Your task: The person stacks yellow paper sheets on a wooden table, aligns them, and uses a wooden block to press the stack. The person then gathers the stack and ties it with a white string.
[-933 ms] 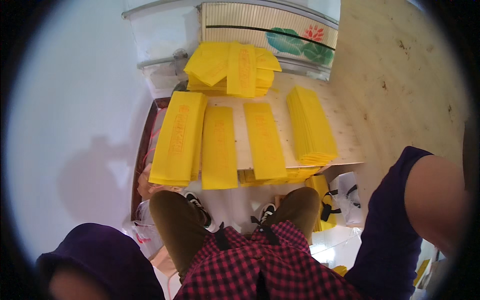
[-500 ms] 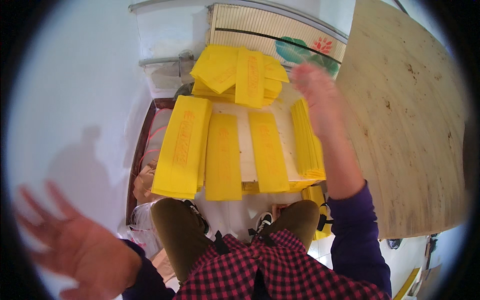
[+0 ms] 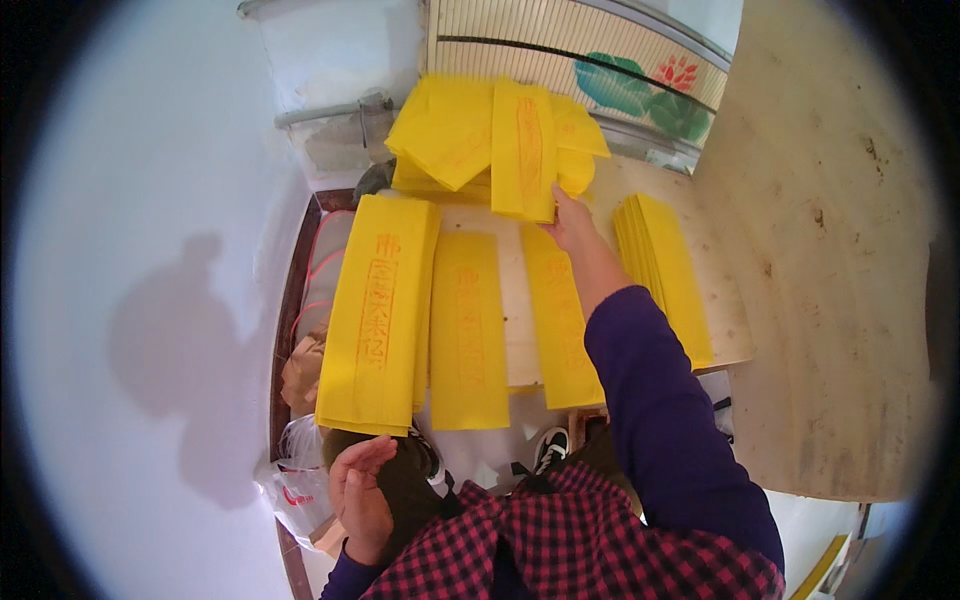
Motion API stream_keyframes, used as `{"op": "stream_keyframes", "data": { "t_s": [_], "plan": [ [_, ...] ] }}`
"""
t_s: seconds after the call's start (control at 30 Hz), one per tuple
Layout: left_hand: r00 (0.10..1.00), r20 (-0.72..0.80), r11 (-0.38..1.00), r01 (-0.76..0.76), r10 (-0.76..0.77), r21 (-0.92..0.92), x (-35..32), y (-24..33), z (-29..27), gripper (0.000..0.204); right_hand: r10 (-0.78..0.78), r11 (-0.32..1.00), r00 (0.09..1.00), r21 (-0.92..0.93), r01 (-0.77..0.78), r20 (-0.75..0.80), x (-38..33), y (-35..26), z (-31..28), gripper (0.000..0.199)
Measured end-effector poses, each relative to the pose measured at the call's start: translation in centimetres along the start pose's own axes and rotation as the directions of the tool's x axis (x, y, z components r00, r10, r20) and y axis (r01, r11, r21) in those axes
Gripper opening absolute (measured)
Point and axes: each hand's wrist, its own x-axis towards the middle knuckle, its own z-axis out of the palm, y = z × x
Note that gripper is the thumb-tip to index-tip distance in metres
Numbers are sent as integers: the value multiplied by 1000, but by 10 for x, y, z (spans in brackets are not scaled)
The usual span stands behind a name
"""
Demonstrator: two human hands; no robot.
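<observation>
At the far pile of flat yellow pieces (image 3: 440,130), my right hand (image 3: 572,222) pinches the lower right corner of a long yellow sheet (image 3: 522,150) with red print. That sheet lies upright over others set at angles. My left hand (image 3: 362,495) holds nothing; its fingers are stretched out, just below the near end of a thick stack of yellow sheets (image 3: 372,310). To the right of that stack lie a yellow strip (image 3: 468,330) and another yellow strip (image 3: 560,310), the latter partly hidden by my right arm.
A fanned yellow stack (image 3: 665,270) rests on the right of the pale wooden table (image 3: 515,300). A large wooden board (image 3: 820,250) stands along the right. White wall (image 3: 130,300) is on the left, with a plastic bag (image 3: 300,490) and brown paper (image 3: 303,372) below.
My right hand has reached down onto the far pile and taken hold of a sheet's corner. My left hand has come in from the far left toward the near end of the left stack.
</observation>
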Motion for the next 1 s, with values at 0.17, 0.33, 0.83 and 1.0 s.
{"op": "stream_keyframes", "data": {
  "t_s": [0.17,0.33,0.83,1.0],
  "plan": [
    [996,81,1000,24,-24,-4,11,-3,16,42,15,1000,1000,-14,-15,-13,-3,0,0,24],
    [961,199,976,210,-194,-64,26,-7,41,38,53,998,998,-40,-54,-43,-31,-6,-9,22],
    [758,366,743,634,-540,-214,157,-104,168,34,163,980,962,77,-184,221,-166,36,-48,25],
    [831,256,849,524,-493,-64,131,-106,158,25,222,971,926,17,-238,305,-178,49,-59,30]
  ]
}}
